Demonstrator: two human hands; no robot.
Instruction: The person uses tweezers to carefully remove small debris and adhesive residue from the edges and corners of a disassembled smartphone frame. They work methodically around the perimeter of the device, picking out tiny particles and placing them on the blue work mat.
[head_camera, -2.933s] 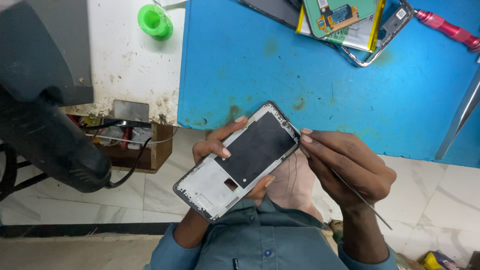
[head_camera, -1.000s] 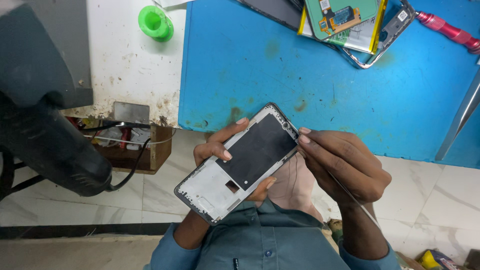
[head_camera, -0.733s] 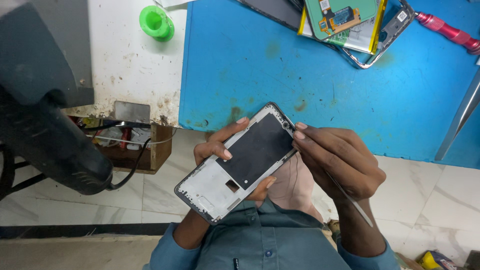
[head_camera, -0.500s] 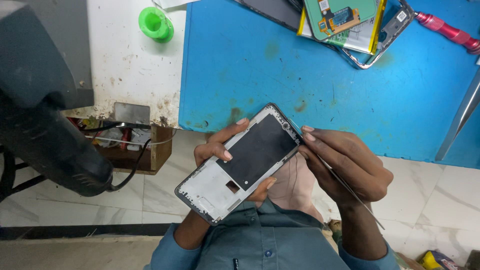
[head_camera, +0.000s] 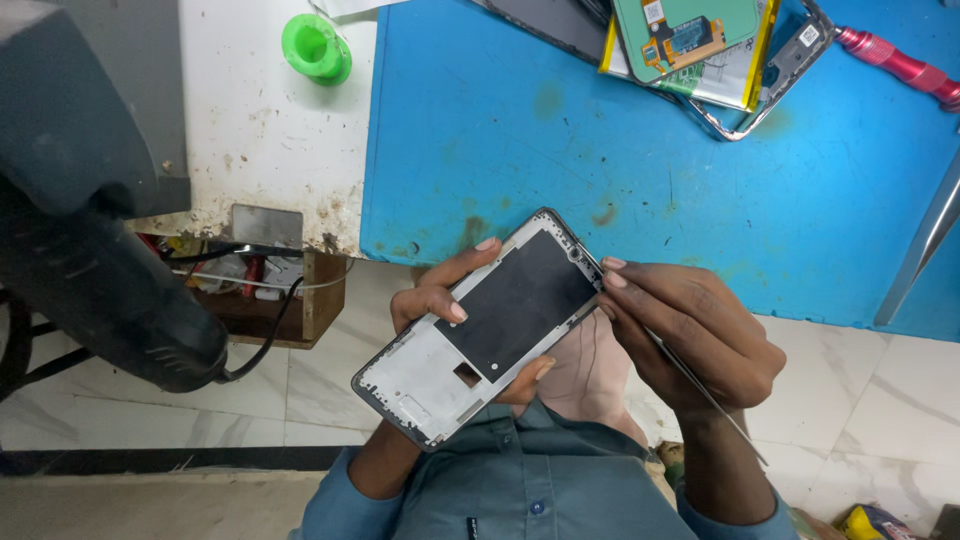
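Note:
My left hand (head_camera: 440, 300) holds a phone frame (head_camera: 485, 325) from below, thumb and fingers curled over its edges. The frame is grey with a black panel on its upper half and a bare white lower half with a small cut-out. It lies tilted, upper end toward the blue mat (head_camera: 640, 150). My right hand (head_camera: 690, 330) grips thin metal tweezers (head_camera: 705, 385), and its fingertips meet the frame's upper right edge. The tweezers' tips are hidden behind my fingers.
Opened phones with a green circuit board (head_camera: 700, 45) lie at the mat's far edge, beside a red screwdriver (head_camera: 900, 65). A green tape roll (head_camera: 315, 47) sits on the white bench. A dark heat tool (head_camera: 95, 260) with cable looms left. A metal bar (head_camera: 925, 240) crosses right.
My right hand shifted slightly back and forth along the frame's upper right edge with the tweezers. The frame and my left hand stayed almost still.

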